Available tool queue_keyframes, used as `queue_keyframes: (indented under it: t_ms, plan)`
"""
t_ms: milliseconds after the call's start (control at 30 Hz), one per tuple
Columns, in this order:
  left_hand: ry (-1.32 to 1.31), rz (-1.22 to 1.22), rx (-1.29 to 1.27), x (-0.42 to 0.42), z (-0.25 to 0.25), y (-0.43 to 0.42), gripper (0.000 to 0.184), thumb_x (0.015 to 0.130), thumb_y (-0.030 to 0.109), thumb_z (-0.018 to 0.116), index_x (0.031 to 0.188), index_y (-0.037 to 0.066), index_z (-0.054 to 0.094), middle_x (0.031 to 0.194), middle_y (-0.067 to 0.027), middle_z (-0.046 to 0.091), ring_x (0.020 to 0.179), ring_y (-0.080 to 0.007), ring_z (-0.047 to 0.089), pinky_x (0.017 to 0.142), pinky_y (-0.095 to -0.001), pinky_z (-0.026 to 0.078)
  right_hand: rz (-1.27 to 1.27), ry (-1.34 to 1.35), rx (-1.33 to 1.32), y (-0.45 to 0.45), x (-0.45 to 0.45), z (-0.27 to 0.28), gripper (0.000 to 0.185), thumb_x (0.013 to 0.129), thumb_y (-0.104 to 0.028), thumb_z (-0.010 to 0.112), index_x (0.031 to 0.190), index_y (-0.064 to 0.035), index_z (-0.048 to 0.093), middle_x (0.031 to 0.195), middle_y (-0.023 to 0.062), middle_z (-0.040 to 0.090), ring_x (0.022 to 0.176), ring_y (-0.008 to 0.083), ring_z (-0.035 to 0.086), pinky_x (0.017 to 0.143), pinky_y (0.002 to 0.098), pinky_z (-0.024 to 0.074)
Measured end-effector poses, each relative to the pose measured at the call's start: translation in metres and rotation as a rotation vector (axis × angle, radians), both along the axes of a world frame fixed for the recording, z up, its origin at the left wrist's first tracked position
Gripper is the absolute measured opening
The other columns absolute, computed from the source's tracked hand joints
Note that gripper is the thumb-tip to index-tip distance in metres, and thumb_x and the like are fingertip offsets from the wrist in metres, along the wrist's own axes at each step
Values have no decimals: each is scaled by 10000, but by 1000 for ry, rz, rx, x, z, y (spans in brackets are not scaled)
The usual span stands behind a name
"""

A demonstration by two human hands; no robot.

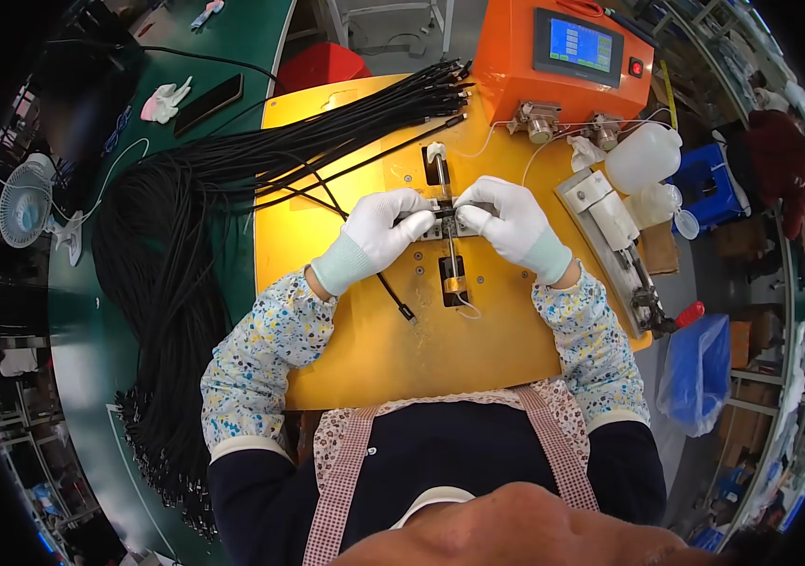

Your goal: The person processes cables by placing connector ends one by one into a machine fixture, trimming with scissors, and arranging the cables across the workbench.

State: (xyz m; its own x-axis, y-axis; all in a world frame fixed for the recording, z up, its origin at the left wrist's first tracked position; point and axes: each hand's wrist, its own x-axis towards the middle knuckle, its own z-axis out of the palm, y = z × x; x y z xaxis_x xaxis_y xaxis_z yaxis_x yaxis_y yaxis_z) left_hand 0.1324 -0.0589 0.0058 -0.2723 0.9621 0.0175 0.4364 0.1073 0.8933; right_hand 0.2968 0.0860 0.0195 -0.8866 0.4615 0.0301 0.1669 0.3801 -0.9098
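Observation:
Both hands wear white gloves and meet over a metal fixture [428, 232] in the middle of a yellow work plate [374, 363]. My left hand [385, 226] comes in from the left, thumb and fingers pinched on a short dark stretch of black cable [445, 214]. From the other side my right hand [508, 223] pinches the same dark stretch, its fingertips partly hiding it. A loose cable end with a connector [407, 312] lies on the plate below my left hand. Metal cylinders [452, 269] stand in slots above and below the fixture.
A large bundle of black cables [157, 236] covers the green table at left and reaches onto the plate. An orange machine [553, 71] with a lit screen stands at the back right. At right are a lever clamp [610, 222], a white jug [645, 158] and a blue bag [695, 373].

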Motion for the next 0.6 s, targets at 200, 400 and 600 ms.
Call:
queue_keyframes:
  t_ms: [200,400,600]
  plan:
    - [867,-9,193,7,-10,-4,301,823,46,561,1106,98,649,779,-67,564,739,-227,571,657,-344,480,46,112,499,12,-6,-15,84,828,-83,632,870,-15,658,788,100,589,691,227,596,638,319,474]
    - [1046,-104,150,7,-10,-5,373,798,65,542,1157,139,612,874,-63,550,830,-243,560,763,-351,464,72,25,604,44,-19,0,147,834,-225,623,832,-92,686,834,88,620,800,276,610,698,379,489]
    - [1108,-135,161,6,-6,-5,378,788,59,542,1149,144,614,853,-59,531,832,-241,554,771,-351,455,88,-399,1409,79,-105,-11,155,832,-169,599,892,-118,732,922,71,677,884,233,658,716,361,520]
